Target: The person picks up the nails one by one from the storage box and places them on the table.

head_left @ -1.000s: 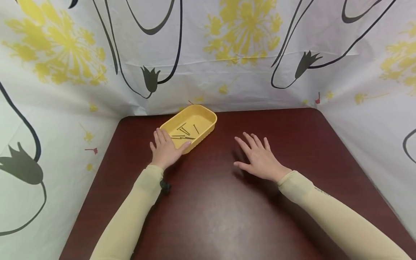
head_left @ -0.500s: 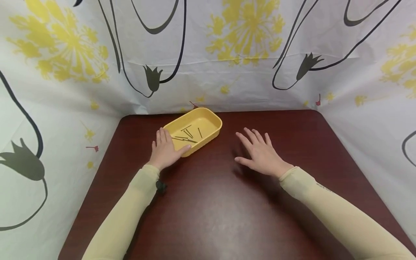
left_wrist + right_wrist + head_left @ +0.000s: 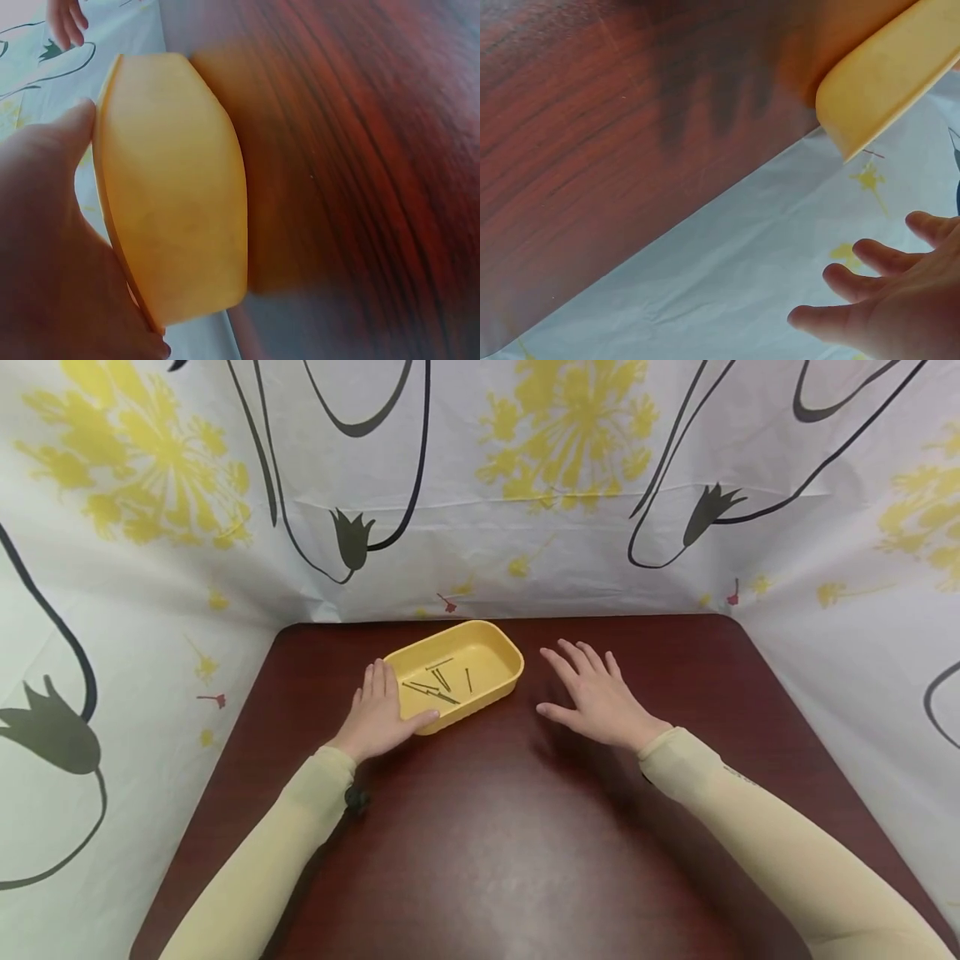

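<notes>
A yellow plastic tray stands on the dark red-brown table towards the back, set at a slant. Several thin dark nails lie loose on its floor. My left hand rests against the tray's left end, fingers straight along that end and thumb at the near rim. In the left wrist view, the thumb touches the rim of the tray. My right hand hovers above the table to the right of the tray, fingers spread and holding nothing. A gap separates it from the tray in the right wrist view.
The table has rounded back corners. A white cloth with yellow and dark flower prints hangs behind it and on both sides. A small dark object shows beside the left wrist.
The tray has shifted right and slightly nearer, turning a little, with the left hand staying at its left end. The right hand has moved slightly farther forward.
</notes>
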{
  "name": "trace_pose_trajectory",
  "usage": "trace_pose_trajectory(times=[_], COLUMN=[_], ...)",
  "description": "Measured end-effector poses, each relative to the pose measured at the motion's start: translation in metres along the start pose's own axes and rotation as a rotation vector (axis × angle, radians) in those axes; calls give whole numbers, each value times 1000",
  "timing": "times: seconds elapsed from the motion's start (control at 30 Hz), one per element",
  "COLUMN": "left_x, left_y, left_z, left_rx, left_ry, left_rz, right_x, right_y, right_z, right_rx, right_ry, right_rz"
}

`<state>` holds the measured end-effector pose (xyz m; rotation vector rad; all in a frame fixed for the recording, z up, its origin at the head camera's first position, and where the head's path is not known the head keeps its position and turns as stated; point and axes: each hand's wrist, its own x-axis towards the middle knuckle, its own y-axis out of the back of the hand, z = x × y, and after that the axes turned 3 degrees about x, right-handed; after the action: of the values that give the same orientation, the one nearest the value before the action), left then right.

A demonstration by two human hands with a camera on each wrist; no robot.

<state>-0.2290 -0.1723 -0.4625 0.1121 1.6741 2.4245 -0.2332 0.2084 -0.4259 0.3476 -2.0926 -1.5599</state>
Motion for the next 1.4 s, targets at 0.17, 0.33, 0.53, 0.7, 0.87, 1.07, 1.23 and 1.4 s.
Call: trace_pose_trajectory(times=[0.17, 0.33, 0.53, 0.7, 0.87, 1.07, 1.23, 1.4], left_x=[-4, -6, -11, -12, -13, -11, -10, -6], left_y=[0, 1, 1, -1, -1, -3, -2, -4], left_z=[-1, 1, 6, 8, 11, 14, 15, 14], left_rx=[6, 25, 23, 45, 30, 32, 26, 13], left_ry=[-37, -83, -133, -173, -213, -228, -232, -238], left_rz=[-20, -39, -61, -78, -96, -107, -120, -132], right_x=[7, 13, 23, 35, 48, 61, 68, 76], right_y=[2, 4, 5, 5, 7, 10, 11, 7], right_z=[-2, -4, -5, -10, -15, -20, -21, -21], right_rx=[18, 39, 28, 20, 14, 15, 16, -9], right_ry=[15, 43, 99, 150, 194, 213, 222, 256], right_rz=[0, -6, 2, 11, -17, -82, -149, -191])
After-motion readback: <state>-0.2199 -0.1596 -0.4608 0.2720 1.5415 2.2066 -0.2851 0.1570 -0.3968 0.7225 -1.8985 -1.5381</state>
